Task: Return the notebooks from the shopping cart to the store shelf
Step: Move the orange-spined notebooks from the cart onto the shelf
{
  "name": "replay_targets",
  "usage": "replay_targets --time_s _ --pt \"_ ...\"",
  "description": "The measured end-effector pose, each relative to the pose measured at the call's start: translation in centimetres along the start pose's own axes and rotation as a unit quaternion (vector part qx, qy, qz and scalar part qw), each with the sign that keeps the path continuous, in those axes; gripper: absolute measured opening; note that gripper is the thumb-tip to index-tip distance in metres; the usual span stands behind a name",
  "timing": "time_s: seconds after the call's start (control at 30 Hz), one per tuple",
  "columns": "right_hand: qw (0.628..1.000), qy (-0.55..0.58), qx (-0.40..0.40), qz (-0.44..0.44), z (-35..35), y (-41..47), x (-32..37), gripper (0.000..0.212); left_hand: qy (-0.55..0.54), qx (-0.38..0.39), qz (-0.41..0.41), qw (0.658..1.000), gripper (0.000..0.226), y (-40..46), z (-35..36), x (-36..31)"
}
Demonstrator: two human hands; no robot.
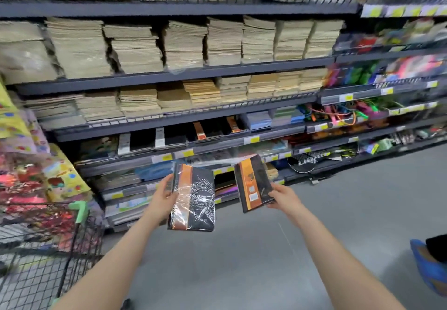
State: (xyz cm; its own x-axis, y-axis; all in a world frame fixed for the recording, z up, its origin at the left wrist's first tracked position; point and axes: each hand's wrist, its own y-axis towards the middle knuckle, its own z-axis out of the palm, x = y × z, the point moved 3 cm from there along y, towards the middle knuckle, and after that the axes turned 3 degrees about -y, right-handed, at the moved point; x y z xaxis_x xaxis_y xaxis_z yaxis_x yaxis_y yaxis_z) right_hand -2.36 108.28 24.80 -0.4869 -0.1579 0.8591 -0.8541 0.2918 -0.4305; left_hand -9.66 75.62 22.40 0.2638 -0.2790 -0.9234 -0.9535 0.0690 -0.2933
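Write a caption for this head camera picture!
Each hand, left and right, holds a black-and-orange notebook before the store shelf.

Head view (only one): forward-down, near shelf (169, 77).

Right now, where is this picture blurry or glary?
Head view: right-hand shelves smear with motion blur; shelf rails bow from wide-angle distortion; glare streaks the plastic wrap on the left notebook; the right notebook stays fairly sharp.

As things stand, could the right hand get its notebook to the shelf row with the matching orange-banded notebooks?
Probably yes: the right hand holds its notebook just below that shelf row, with nothing between them.
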Motion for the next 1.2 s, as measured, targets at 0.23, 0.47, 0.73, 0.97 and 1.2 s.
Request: replay_targets --time_s 0.23,0.47,0.73,0.97,1.2 --pt "0.999 0.040 -0.033 0.018 -2.7 6.2 0.5 0.026 -0.001 0.027 -0.003 1.000 0.051 6.5 4.4 -2.4" --pt "0.996 0.058 -0.055 0.046 -4.0 14.5 3.1 0.019 -0.003 0.020 -0.005 1.000 0.054 17.0 6.8 -4.5" --pt "0.996 0.038 -0.040 0.067 -4.5 20.9 6.5 0.030 -0.032 0.015 -0.032 0.999 0.054 23.0 7.1 -7.5" --pt "0.998 -0.011 -0.017 0.061 -4.6 26.2 9.7 0.030 -0.070 -0.021 -0.042 0.996 0.055 25.6 7.0 -7.9" --pt "0.992 0.065 0.007 0.109 -2.3 36.8 7.2 0.029 -0.087 -0.100 -0.083 0.988 0.054 28.3 7.9 -3.7"
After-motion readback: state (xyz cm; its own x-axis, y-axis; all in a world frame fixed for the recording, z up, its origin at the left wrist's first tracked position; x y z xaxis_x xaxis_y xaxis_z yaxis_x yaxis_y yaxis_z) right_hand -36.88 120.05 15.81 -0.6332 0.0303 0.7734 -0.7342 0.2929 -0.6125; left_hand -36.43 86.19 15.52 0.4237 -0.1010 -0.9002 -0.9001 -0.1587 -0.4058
